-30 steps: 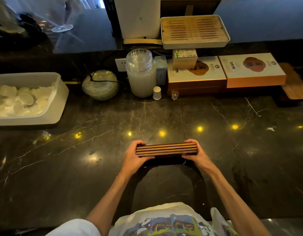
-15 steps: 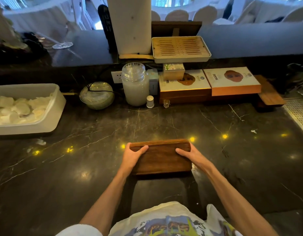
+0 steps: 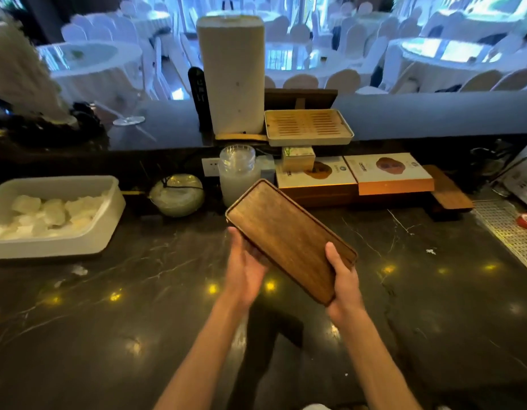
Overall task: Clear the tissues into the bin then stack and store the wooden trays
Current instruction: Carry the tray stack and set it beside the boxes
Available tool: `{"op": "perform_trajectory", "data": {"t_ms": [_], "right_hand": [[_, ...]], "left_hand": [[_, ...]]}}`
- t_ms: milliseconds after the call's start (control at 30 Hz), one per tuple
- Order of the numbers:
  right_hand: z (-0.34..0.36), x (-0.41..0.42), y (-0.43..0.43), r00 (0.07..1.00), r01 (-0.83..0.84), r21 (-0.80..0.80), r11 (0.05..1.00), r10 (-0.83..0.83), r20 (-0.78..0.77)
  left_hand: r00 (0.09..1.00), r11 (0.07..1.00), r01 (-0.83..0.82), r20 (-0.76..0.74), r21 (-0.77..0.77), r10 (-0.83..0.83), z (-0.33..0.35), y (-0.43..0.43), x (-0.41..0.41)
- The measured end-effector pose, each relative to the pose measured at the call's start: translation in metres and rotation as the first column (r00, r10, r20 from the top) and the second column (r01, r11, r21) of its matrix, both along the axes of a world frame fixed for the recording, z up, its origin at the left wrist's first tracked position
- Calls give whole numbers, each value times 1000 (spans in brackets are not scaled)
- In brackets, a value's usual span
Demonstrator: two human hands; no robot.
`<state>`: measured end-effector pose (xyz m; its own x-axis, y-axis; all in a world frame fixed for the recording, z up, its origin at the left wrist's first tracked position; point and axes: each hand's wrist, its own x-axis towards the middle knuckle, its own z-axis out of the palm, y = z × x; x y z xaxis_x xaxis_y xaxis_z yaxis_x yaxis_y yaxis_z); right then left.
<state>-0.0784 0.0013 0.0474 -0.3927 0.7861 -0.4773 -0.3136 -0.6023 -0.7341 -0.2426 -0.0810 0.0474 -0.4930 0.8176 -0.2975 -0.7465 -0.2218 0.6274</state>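
Observation:
A stack of dark wooden trays [image 3: 288, 238] is lifted above the black marble counter [image 3: 138, 321], turned diagonally with its far end toward the jar. My left hand [image 3: 244, 270] supports its left long side from below. My right hand [image 3: 342, 279] grips the near right corner, thumb on top. A white bin [image 3: 64, 241] at the left holds several crumpled white tissues [image 3: 49, 211]. One small tissue scrap [image 3: 78, 270] lies on the counter in front of the bin.
Behind the trays stand a lidded glass jar [image 3: 238, 176], a round glass bowl [image 3: 179, 193], flat boxes [image 3: 389, 176], a wooden board [image 3: 448, 190] and a slatted tea tray [image 3: 308, 127] on the upper ledge. A perforated metal drain mat [image 3: 510, 229] lies at the right.
The tray stack rose from the counter and rotated from level and crosswise to diagonal. Both hands shifted their hold, and my head lifted toward the room beyond the ledge.

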Motion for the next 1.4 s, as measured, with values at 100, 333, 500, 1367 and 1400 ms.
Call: {"op": "perform_trajectory", "data": {"t_ms": [100, 333, 500, 1367, 1400], "right_hand": [[20, -15, -41, 986, 158, 209, 965, -167, 26], [27, 36, -109, 952, -301, 590, 749, 203, 229], [48, 51, -120, 826, -564, 817, 122, 70, 559], [59, 193, -273, 912, -64, 339, 938, -83, 402], [60, 205, -268, 906, -37, 316, 948, -102, 411]], "left_hand": [[998, 974, -22, -70, -225, 6, 10, 13, 42], [924, 877, 383, 111, -290, -367, -5, -32, 32], [760, 750, 647, 184, -138, -623, -3, -76, 44], [589, 586, 766, -77, -262, -804, 18, -149, 193], [589, 599, 749, -128, -282, -798, 20, -142, 205]]}}
